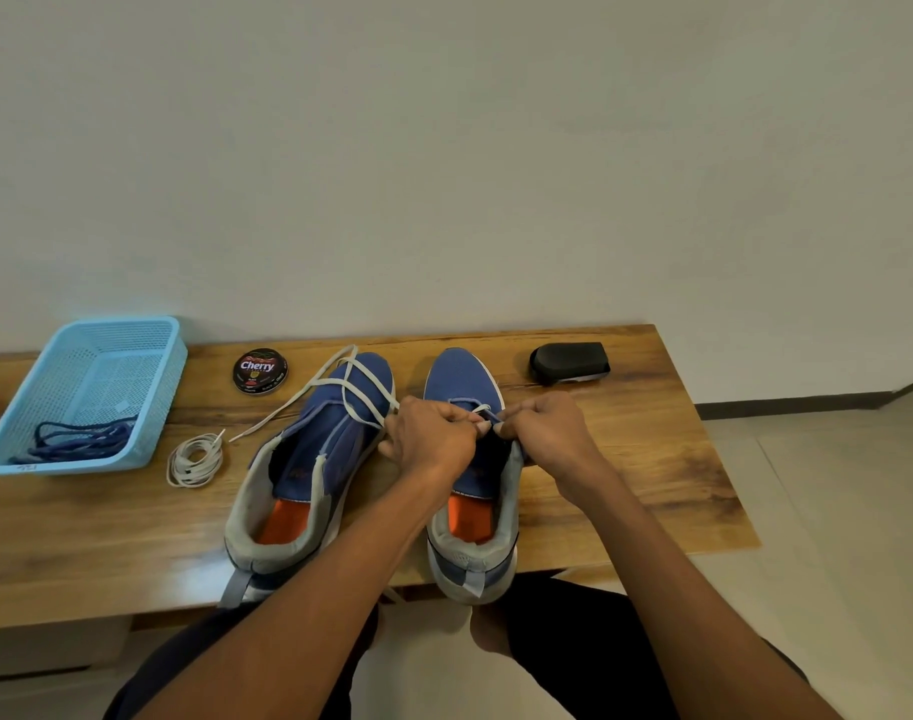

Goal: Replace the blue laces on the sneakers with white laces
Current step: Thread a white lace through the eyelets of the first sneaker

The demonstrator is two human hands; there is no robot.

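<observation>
Two blue sneakers with grey collars and orange insoles stand side by side on the wooden table (651,459), toes pointing away from me. The left sneaker (314,459) has no lace in its eyelets. A white lace (358,389) lies draped loosely across its top, one end trailing left on the table. Over the right sneaker (464,387), my left hand (433,439) and my right hand (542,433) both pinch that white lace at the lower eyelets. A second white lace (194,459) lies coiled on the table. The blue laces (80,439) lie in the light blue basket (147,387).
A round tin of Cherry shoe polish (260,371) sits behind the left sneaker. A black shoe brush (568,362) lies at the back right. The table's right edge falls off to a tiled floor, and a plain wall stands behind.
</observation>
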